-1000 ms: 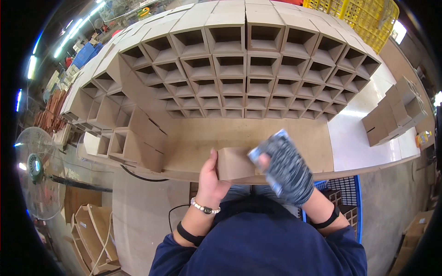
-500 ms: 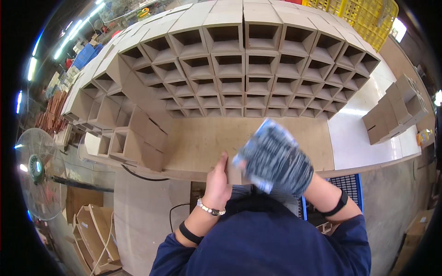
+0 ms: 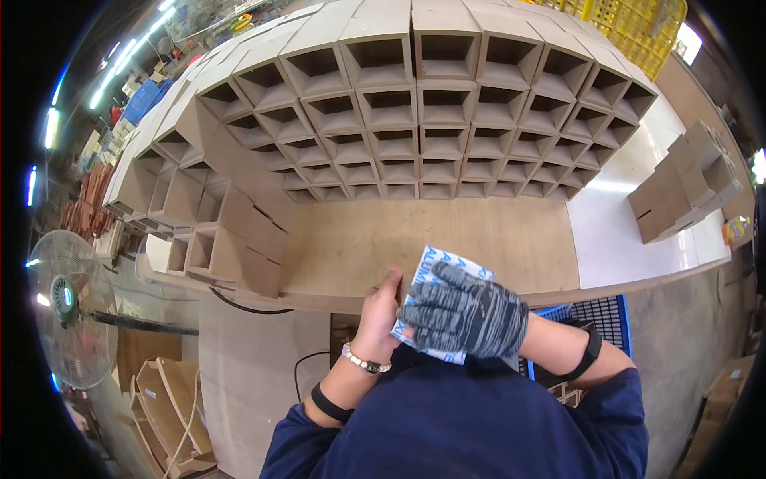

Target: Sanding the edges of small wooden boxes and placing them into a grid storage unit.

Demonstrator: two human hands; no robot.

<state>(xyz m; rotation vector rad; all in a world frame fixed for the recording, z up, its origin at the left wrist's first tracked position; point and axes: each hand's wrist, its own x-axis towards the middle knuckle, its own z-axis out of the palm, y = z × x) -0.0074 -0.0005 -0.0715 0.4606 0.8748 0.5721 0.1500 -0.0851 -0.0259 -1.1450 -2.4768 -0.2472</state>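
My gloved right grip point(image 3: 467, 315) clasps a white sheet point(image 3: 421, 270), fingers point(image 3: 453, 298) laid flat across it — blue lettering point(image 3: 458, 262) repeats over its face — at the near edge of the tabletop point(image 3: 511, 235). My bare left grip point(image 3: 377, 321) is beside it; I cannot tell whether that closes on anything.

1. I view through the left fisheye of a head-worn pair.
2. I look down and forward from above the torso point(image 3: 455, 423).
3. Left hand point(image 3: 378, 318) and right hand point(image 3: 469, 310) sit close, near mid-frame; table point(image 3: 447, 239) and boxes point(image 3: 384, 87) lie beyond.
4. Straight edges bend toward my rim.
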